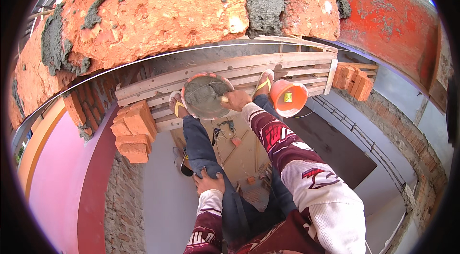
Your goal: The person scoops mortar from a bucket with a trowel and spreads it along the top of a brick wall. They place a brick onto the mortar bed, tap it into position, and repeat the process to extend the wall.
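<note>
My right hand is closed round the pale wooden handle of what looks like a trowel, over a bucket of wet grey mortar. Its blade is hidden in or against the mortar. My left hand lies flat on my left knee, fingers apart, holding nothing. The mortar bucket stands between my sandalled feet on a slatted wooden platform. Just right of my right foot sits an orange bucket, tilted, with a small yellow label inside.
A brick wall with grey mortar joints crosses the top, a thin white string along it. Brick stacks stand at the platform's left and right ends. A mortar-smeared red board is upper right. Far below lies a floor.
</note>
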### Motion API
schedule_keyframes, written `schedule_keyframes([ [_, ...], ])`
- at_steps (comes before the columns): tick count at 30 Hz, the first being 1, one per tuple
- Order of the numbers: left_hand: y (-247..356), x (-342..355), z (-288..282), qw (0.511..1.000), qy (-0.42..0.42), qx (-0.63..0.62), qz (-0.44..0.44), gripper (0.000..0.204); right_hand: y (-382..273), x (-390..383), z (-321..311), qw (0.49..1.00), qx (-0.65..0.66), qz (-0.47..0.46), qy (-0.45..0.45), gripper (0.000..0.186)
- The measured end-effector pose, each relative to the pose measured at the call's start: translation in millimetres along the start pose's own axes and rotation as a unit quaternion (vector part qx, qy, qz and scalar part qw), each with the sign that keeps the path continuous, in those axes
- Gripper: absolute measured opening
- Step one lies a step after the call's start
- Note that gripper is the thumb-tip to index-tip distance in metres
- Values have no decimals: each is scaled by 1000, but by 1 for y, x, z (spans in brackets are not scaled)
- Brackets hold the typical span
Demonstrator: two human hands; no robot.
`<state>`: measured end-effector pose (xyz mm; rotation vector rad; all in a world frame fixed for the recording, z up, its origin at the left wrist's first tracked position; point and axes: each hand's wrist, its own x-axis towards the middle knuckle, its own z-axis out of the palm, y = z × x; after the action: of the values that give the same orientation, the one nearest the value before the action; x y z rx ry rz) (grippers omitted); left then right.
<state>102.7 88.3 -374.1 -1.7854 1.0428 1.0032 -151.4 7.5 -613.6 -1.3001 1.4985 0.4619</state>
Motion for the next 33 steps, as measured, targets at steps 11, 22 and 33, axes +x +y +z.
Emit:
schedule_keyframes([
  [11, 8, -2, 0, 999, -31, 2, -26, 73, 24, -22, 1, 994, 2, -94, 58, 51],
  [22, 13, -2, 11, 998, 47, -26, -14, 67, 37, -192, -55, 977, 86, -82, 175, 44],
  [33, 158, -56, -212, 631, 338, -416, 561, 23, -31, -378, -187, 890, 210, -41, 401, 38],
])
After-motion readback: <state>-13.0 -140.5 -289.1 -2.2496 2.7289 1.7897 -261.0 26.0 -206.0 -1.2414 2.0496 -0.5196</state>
